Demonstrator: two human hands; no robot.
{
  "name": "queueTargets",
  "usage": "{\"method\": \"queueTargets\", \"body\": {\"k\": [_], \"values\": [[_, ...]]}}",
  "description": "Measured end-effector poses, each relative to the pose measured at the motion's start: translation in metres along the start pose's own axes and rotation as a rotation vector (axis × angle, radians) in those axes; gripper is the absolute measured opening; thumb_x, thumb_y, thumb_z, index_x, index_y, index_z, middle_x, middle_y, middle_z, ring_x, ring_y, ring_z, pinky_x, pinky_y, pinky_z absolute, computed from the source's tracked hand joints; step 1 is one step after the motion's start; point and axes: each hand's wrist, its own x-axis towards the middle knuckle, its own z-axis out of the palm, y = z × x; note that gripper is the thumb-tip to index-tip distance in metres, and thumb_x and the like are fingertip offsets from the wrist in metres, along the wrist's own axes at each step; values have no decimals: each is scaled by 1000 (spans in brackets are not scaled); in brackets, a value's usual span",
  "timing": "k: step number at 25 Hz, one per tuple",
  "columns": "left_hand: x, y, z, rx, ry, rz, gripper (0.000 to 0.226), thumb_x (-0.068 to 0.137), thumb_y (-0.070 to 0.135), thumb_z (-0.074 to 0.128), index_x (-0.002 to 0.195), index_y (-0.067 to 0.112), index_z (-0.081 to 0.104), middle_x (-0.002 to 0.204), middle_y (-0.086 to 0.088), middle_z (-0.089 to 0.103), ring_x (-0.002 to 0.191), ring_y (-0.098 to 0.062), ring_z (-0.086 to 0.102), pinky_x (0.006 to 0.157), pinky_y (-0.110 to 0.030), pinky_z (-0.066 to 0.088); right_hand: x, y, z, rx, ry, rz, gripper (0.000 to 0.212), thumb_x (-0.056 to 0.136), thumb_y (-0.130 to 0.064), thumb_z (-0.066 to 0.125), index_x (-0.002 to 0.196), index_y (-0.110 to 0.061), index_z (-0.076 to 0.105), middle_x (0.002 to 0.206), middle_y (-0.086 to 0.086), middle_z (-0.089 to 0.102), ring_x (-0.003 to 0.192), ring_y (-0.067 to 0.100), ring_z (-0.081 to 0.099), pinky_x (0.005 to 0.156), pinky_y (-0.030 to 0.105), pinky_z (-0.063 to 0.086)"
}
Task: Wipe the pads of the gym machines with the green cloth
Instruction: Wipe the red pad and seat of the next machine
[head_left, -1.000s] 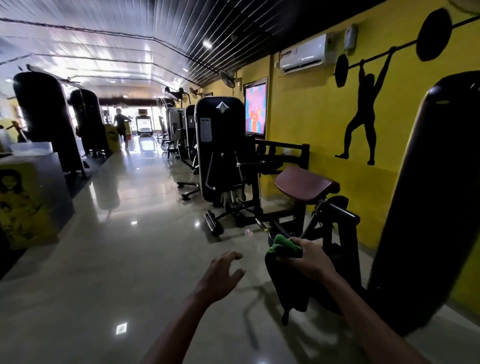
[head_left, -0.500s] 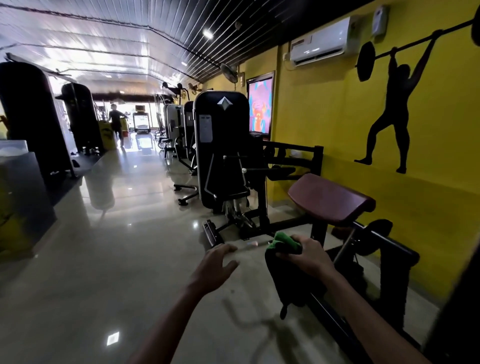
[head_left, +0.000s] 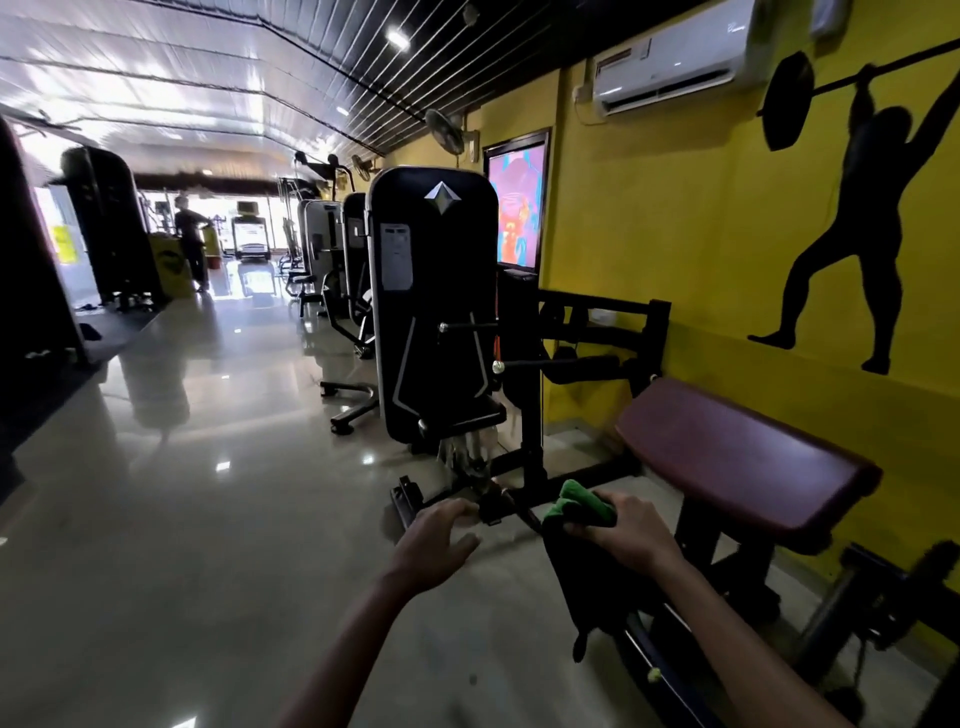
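A long gym hall runs ahead, with a glossy pale floor (head_left: 171, 519), a yellow wall (head_left: 665, 249) and a row of black weight machines along that wall. The landmark here is the maroon arm pad (head_left: 737, 457) of the curl bench, which stands against the yellow wall under a painted weightlifter silhouette (head_left: 857, 244).

The right hand (head_left: 631, 530) is clenched round the green cloth (head_left: 579, 504), bunched at the top with a dark length hanging below it; it hovers just beside the near-left edge of the maroon pad, not touching it. The left hand (head_left: 434, 543) is released, fingers loosely spread, holding nothing, further left of the pad over the floor.

As a judgement, wiping on this bench is not yet begun: the cloth is off the pad, and no streak or damp mark shows on the surface. Beyond the pad, the tall black weight-stack machine (head_left: 434, 312) and its small seat (head_left: 462, 415) appear still to be reached, as do the machines further down the hall. Whether any pads are already wiped cannot be told.
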Motion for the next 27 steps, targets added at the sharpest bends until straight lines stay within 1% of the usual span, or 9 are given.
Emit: {"method": "queueTargets", "body": {"k": [3,5,8,10,14,17,19,24,27], "values": [[85,-37,-13,-46,9,-6,32,90,15,61,121,7,60,112,-6,62,99,-12,55,72,-3,34,72,-3,5,16,39,44,64,70,-54,75,126,-29,58,112,-2,66,102,16,61,85,31,50],[135,-57,-7,-88,-23,-1,32,90,14,61,121,6,60,113,-5,63,102,-11,57,77,-4,38,118,-1,9,5,49,69,59,72,-51,75,124,-28,59,112,-1,66,103,17,61,85,32,49],[206,-86,13,-95,-119,57,32,90,15,60,122,8,59,115,-3,61,109,-13,56,91,-22,45,194,13,17,18,96,119,64,70,-53,76,126,-27,58,114,-1,65,105,17,60,88,32,49],[253,-104,25,-94,-152,79,31,91,17,60,121,7,60,114,-4,61,108,-16,57,92,-27,46,241,25,19,23,126,139,69,69,-53,76,129,-27,57,116,0,65,108,18,59,89,31,48],[377,-140,43,-81,-205,110,35,91,16,60,125,7,57,119,-3,60,108,-10,56,86,-13,40,351,47,14,49,172,190,66,69,-49,78,127,-23,58,117,3,64,109,20,59,82,25,43],[478,-153,50,-117,-214,151,32,91,17,60,122,11,59,116,2,59,107,-8,55,80,-5,41,441,70,6,65,241,219,90,49,-74,67,125,-25,60,114,1,66,105,19,61,88,36,50],[530,-160,56,-156,-221,157,29,92,18,59,121,13,59,114,4,59,106,-7,55,81,-7,42,486,81,2,39,226,222,96,44,-80,60,123,-26,61,111,1,67,102,20,62,87,40,51],[659,-192,120,-165,-382,263,34,93,18,58,126,9,56,121,-4,59,113,-16,55,96,-24,43,570,104,1,-30,290,327,56,71,-48,77,119,-25,64,111,-2,67,99,15,61,80,28,48],[733,-191,167,-190,-503,425,35,94,19,56,128,9,54,126,-3,56,119,-15,51,99,-25,40,601,132,-3,-51,396,447,48,72,-46,77,114,-23,67,106,-1,68,96,16,62,74,27,46]]}}
